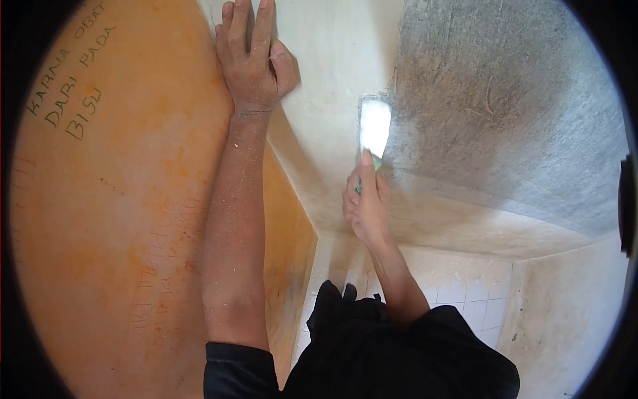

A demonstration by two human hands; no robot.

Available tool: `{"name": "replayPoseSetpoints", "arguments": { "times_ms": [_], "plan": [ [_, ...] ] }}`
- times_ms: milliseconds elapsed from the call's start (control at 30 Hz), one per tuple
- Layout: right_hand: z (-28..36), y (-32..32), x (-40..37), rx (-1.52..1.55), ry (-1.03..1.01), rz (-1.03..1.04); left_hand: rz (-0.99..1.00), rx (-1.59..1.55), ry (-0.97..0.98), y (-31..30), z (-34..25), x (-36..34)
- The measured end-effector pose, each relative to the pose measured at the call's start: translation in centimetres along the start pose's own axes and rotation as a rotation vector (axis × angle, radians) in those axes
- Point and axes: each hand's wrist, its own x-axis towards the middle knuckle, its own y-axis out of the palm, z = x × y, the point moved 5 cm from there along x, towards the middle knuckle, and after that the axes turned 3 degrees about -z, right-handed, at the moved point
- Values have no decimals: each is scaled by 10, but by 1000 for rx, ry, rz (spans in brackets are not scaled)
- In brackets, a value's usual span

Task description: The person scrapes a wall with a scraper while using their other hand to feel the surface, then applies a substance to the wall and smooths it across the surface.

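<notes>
Your right hand (364, 209) is gripping the scraper (374, 126) by its green handle, fingers curling round it and one finger lying up along the back of the blade. The scraper is pressing its pale blade flat against the cream wall (332, 53), right at the edge of the grey patch (505, 100), which is spreading away to the right of the scraper. Your left hand (256, 60) is lying open, up and left of the scraper, palm flat and fingers stretching against the wall, holding nothing. Further left of the scraper, the orange wall (119, 199) is showing dark writing (70, 86) near its top. Below the scraper, past your forearm, white floor tiles (465, 299) are showing
</notes>
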Motion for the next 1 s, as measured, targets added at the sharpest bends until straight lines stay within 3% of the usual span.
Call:
{"name": "replayPoseSetpoints", "arguments": {
  "times_ms": [233,300,400,600,1000],
  "plan": [
    [5,8,-3,27,-4,67,-20,-15,11,-3,-1,1],
    [-2,-4,-4,-13,27,14,116,122,-6,-2,-1,4],
    [7,3,4,-84,-5,56,-14,81,110,2,5,3],
    [-7,-8,2,-51,-17,51,112,122,-18,-1,1,2],
    [10,0,3,-76,-45,11,-24,-43,36,-1,-2,4]
  ]
}}
